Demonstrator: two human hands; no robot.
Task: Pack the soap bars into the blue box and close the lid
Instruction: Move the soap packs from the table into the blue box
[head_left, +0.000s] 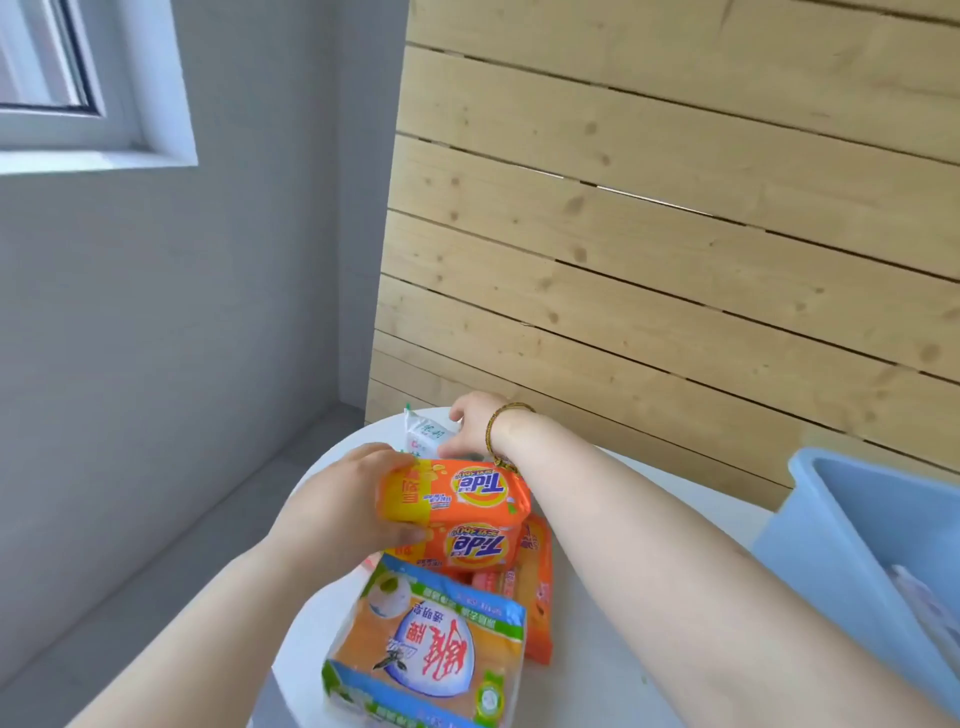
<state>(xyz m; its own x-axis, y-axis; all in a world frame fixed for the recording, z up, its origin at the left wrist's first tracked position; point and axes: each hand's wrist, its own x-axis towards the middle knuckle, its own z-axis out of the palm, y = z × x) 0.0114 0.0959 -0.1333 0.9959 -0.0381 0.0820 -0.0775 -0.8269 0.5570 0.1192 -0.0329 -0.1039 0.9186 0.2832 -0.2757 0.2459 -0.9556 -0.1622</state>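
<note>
Several wrapped soap bars lie in a pile on a round white table (597, 623). My left hand (343, 504) grips the top orange Tide soap bar (457, 493) by its left end, just above a second orange Tide bar (475, 545). My right hand (475, 426), with a bracelet on the wrist, reaches to the far side of the pile and closes on a white-wrapped soap bar (426, 434). A large yellow and blue soap pack (426, 644) lies nearest me. The blue box (872, 525) stands open at the right, partly out of frame.
More orange packets (537, 597) lie under and right of the Tide bars. A wooden slat wall (675, 234) rises right behind the table. Grey floor and a grey wall with a window are to the left.
</note>
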